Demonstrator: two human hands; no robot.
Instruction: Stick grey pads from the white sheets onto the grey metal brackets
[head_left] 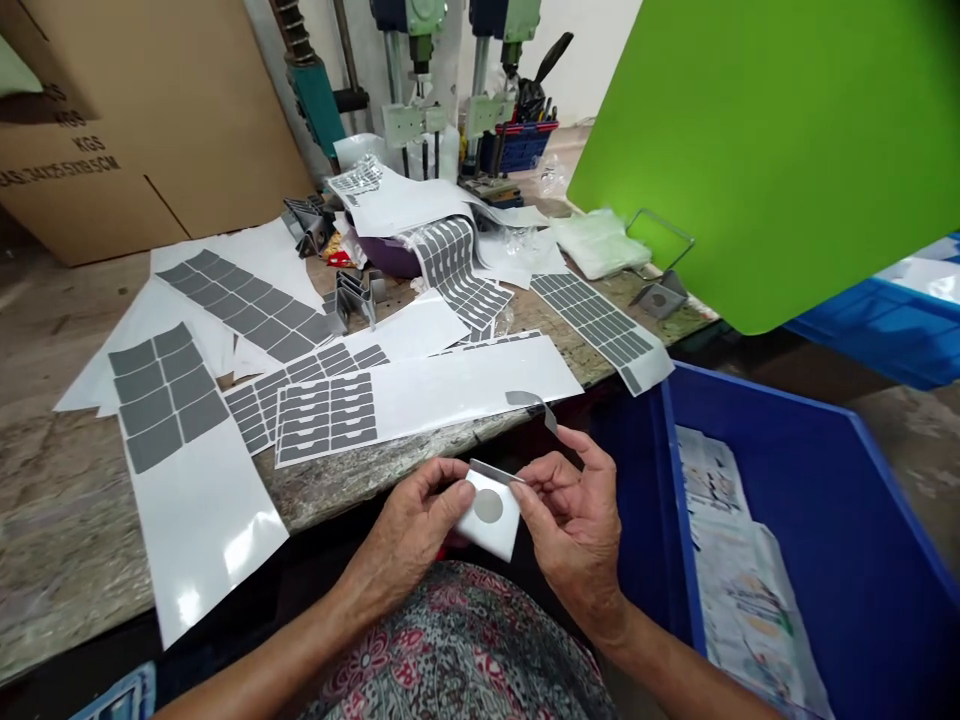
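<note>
My left hand (409,530) grips a white square of backing paper (495,528) by its left side, and a round grey disc (488,506) sits on that square. My right hand (568,530) pinches a narrow grey strip (495,472) that lies across the square's top edge. A curved grey sticker piece (529,401) rises just above my right fingertips, apparently clinging to them. Sheets of grey rectangular labels on white backing (427,395) spread across the bench beyond my hands, with the nearest sheet just past my fingers.
A blue plastic crate (671,560) lined with printed paper stands right of my hands. A green board (780,150) leans over the bench's far right. Metal brackets (356,298) lie among the sheets. Machines stand behind the bench, and a cardboard box (127,130) stands back left.
</note>
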